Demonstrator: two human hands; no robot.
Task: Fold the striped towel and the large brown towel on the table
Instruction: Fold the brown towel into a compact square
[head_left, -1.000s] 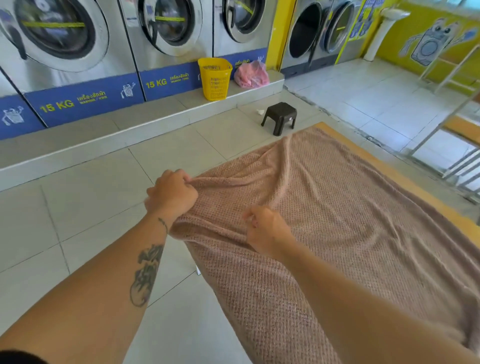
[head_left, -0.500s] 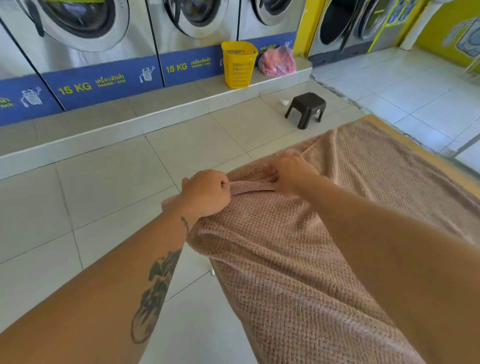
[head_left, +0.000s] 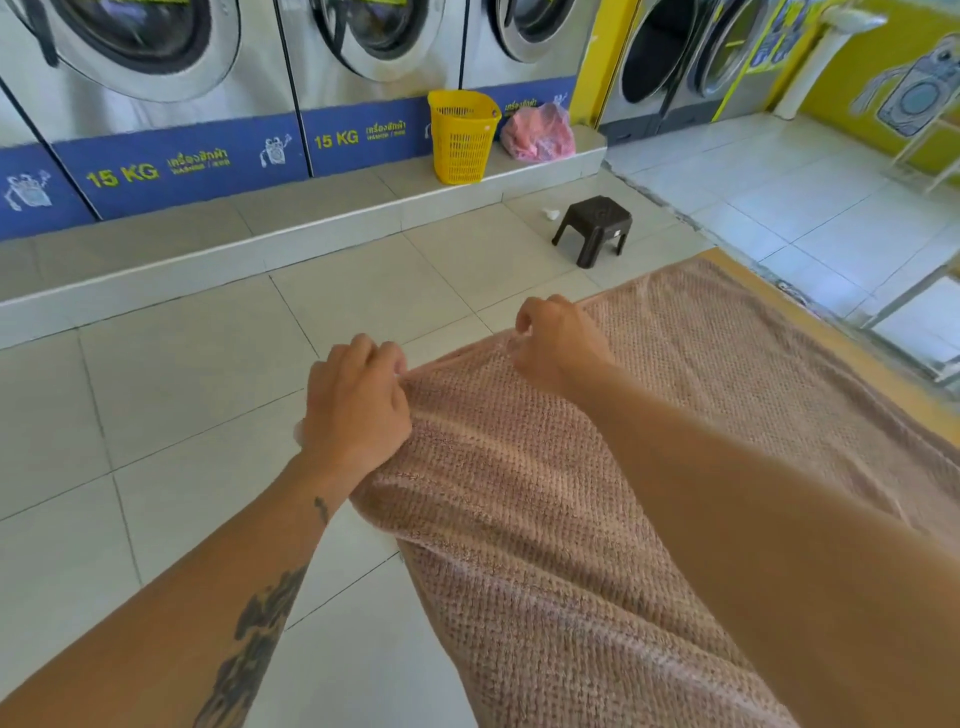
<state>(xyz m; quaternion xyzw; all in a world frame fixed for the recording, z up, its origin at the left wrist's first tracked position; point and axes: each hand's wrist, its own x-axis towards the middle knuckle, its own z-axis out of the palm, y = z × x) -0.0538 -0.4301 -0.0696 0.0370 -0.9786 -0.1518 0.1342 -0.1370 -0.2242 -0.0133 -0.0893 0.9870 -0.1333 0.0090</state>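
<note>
The brown towel (head_left: 597, 519) hid most of the table (head_left: 810, 338) from me, and my right arm covered part of it.

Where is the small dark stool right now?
In the head view, the stool stands on the floor tiles upper centre-right, beyond the brown towel, below the yellow basket.

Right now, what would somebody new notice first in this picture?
The large brown towel fills the lower right, spread over the table, with the left hand and right hand pinching its near edge. Behind, a bright yellow basket stands on the ledge before the washing machines, beside a pink bag.
</note>
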